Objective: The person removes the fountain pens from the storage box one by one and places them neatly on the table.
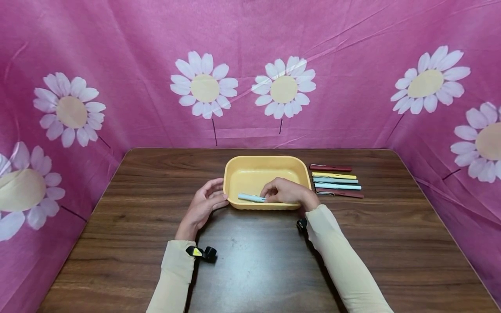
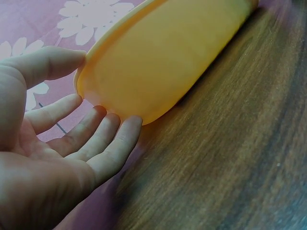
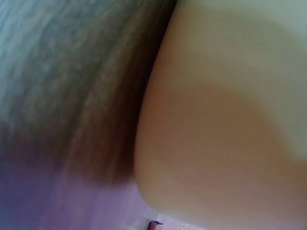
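Note:
A yellow rectangular tray [image 1: 266, 161] stands on the table. At its left end is my left hand [image 1: 203, 202]. In the left wrist view, the thumb reaches the tray's rim and the loosely bent fingertips [image 2: 129, 127] touch its outer wall. My right hand [image 1: 285, 191] reaches over the near right side into the tray and pinches the right end of a light blue pen [image 1: 250, 198]. This pen lies along the near inner wall, its held end covered by the fingers. The tray's wall [image 3: 201, 143] fills much of the blurred right wrist view, which hides the right fingers.
Right of the tray, several clipped pens lie side by side: a dark red pen [image 1: 330, 168] farthest back, a yellow pen [image 1: 334, 175], pale blue ones, and a maroon pen [image 1: 340, 193] nearest. A pink flowered cloth [image 1: 246, 130] hangs behind the wooden table [image 1: 242, 261].

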`<state>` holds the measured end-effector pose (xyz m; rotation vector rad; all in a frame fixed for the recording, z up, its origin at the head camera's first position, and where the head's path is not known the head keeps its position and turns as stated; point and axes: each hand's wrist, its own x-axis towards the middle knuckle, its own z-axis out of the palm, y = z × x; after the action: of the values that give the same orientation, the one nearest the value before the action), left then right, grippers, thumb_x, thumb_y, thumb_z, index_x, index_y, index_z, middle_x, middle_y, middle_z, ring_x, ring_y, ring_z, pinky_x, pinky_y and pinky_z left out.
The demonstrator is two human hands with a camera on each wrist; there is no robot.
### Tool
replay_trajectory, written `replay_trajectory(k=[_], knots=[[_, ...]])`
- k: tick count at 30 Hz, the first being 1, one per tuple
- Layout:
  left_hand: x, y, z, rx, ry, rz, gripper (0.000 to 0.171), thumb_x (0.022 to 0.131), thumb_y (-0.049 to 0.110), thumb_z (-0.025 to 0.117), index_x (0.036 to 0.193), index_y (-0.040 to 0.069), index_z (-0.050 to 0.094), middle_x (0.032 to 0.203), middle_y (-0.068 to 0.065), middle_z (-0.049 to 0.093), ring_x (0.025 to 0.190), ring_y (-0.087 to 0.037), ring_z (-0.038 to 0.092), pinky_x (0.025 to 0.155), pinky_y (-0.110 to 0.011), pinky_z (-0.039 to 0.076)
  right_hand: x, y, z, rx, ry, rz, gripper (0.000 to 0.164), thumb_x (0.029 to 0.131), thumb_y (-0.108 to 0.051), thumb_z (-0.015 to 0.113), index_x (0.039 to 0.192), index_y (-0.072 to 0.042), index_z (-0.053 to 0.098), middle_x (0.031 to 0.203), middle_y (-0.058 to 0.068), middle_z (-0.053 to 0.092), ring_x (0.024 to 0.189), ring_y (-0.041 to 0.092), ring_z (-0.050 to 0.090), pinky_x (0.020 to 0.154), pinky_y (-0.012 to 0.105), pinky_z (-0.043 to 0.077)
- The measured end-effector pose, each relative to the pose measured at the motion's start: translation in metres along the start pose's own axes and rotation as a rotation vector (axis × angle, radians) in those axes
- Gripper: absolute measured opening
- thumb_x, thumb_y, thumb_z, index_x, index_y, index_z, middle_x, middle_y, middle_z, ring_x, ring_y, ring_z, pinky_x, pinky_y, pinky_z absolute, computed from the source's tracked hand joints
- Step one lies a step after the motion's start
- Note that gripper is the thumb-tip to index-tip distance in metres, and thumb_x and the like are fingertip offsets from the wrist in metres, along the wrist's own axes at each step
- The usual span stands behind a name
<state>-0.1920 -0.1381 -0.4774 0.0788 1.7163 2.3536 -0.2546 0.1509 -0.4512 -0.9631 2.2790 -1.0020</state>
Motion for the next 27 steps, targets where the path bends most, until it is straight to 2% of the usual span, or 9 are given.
replay_trajectory(k=[10,17,27], knots=[[0.0,-0.001,0.0,-0.002,0.004,0.002,0.061,0.091,-0.01,0.061,0.148,-0.008,0.037,0.136,-0.03,0.044,0.11,-0.026,0.059,0.09,-0.035,0.059,-0.002,0.0,-0.002,0.034,0.044,0.029,0.012,0.092,-0.005,0.072,0.103,-0.005,0.076,0.085,-0.002,0.07,0.081,0.013,0.063,0.076,0.029,0.055],[0.001,0.0,0.001,-0.009,0.01,-0.006,0.061,0.091,-0.011,0.061,0.147,-0.008,0.038,0.133,-0.026,0.046,0.108,-0.025,0.061,0.089,-0.035,0.059,-0.008,0.0,-0.008,0.104,0.074,0.019,0.012,0.092,-0.003,0.07,0.102,-0.002,0.076,0.084,0.006,0.071,0.078,0.016,0.062,0.069,0.028,0.053],[0.001,0.0,0.001,-0.006,0.01,-0.017,0.06,0.092,-0.011,0.06,0.147,-0.007,0.037,0.132,-0.023,0.048,0.105,-0.021,0.063,0.089,-0.035,0.059,-0.021,-0.009,-0.023,0.007,0.099,0.025,0.011,0.092,-0.005,0.072,0.102,-0.004,0.077,0.086,0.005,0.072,0.078,0.016,0.059,0.064,0.027,0.047]])
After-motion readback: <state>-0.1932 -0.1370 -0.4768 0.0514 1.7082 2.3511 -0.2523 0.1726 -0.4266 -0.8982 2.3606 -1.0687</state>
